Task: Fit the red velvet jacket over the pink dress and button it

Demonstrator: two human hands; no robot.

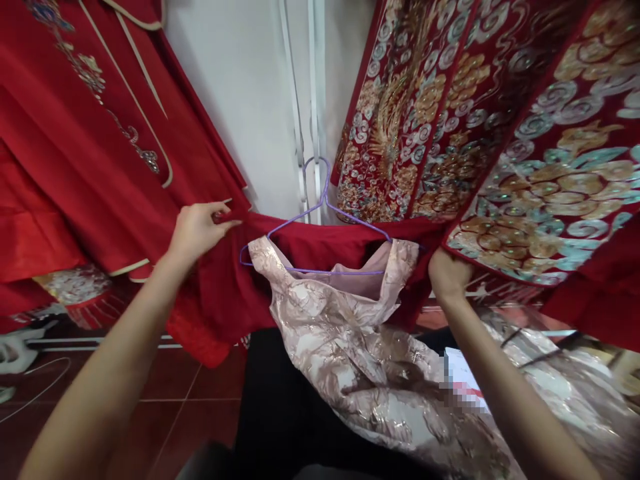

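Embroidered red garments hang at 1–2 o'clock, plain red garment at 10. Pink-gold dress at 6, on purple hanger dead centre. Red cloth spread behind it, 9 to 3. Left hand, 9 o'clock: grip pinched on cloth. Right hand, 3 o'clock: grip seems clamped on cloth, fingers hidden. White-red item at 4–5, print pixelated.

Soft light, pale wall brightest, glints on dress, dim floor; stretched edges, blurred lower right
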